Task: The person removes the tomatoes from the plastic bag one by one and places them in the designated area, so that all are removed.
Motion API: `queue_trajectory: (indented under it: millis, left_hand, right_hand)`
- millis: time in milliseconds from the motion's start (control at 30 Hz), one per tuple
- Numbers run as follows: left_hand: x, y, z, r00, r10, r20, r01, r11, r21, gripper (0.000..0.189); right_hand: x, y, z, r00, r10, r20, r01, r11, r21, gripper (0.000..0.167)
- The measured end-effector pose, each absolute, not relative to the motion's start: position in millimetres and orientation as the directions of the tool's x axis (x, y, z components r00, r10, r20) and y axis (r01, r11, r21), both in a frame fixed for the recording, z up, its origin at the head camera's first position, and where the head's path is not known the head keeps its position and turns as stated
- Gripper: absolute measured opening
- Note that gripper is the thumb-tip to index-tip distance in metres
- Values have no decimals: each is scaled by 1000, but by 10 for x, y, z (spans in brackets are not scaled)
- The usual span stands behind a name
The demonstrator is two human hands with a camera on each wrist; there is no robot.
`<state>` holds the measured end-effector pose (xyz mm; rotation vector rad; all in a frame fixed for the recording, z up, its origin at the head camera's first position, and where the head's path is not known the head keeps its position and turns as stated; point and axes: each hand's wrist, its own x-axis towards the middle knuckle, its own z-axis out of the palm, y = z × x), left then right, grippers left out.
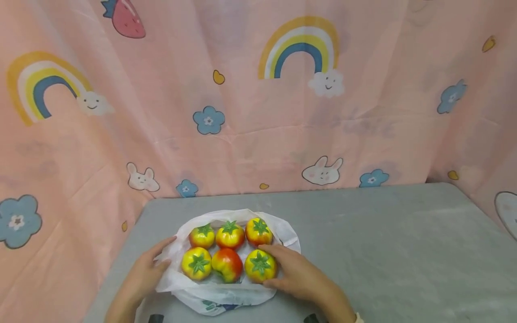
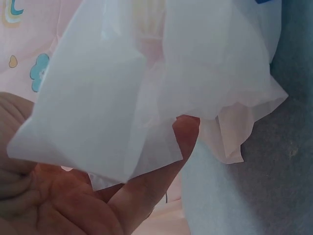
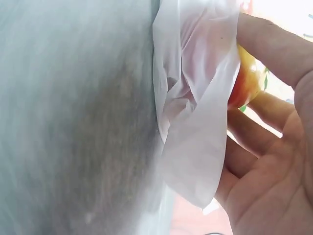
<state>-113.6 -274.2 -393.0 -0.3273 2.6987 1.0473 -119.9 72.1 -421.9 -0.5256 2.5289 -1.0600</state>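
A white plastic bag (image 1: 226, 294) lies on the table with its mouth spread wide. Inside sit several yellow-and-red tomatoes, most with green star-shaped tops, in two rows. My right hand (image 1: 296, 273) reaches over the bag's right rim and holds the front right tomato (image 1: 260, 265), fingers behind it and thumb in front. In the right wrist view, that tomato (image 3: 247, 81) shows between the fingers beside the crumpled plastic. At the left rim, my left hand (image 1: 146, 269) touches the bag with thumb and fingers apart. Loose plastic (image 2: 107, 112) partly covers this hand in the left wrist view.
The grey table (image 1: 383, 251) extends to the right of the bag. A pink curtain (image 1: 242, 148) printed with rainbows, rabbits and flowers hangs behind it and along both sides. Two small dark objects (image 1: 155, 318) show at the bottom edge of the head view.
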Motion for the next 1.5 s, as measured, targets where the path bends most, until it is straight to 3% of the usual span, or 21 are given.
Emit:
queue_trajectory:
  millis: [233,533,1500]
  left_hand:
    - [-1110,-2770,-3970,-960,-131,-247,-263,723,639,57]
    - [-1135,-2760,-3945,-962,-146,-231,-262,735,625,50]
    - [-1165,-2772,-3958,-966,-148,-210,-245,772,586,54]
  right_hand:
    - [-1180,627,-4193,-883,-407,-235,-124,685,-718,73]
    - [-1180,712,-4147,-925,-348,-152,-144,691,-708,74]
    - [-1026,743,-3773,-946,-315,-80,-175,701,-691,76]
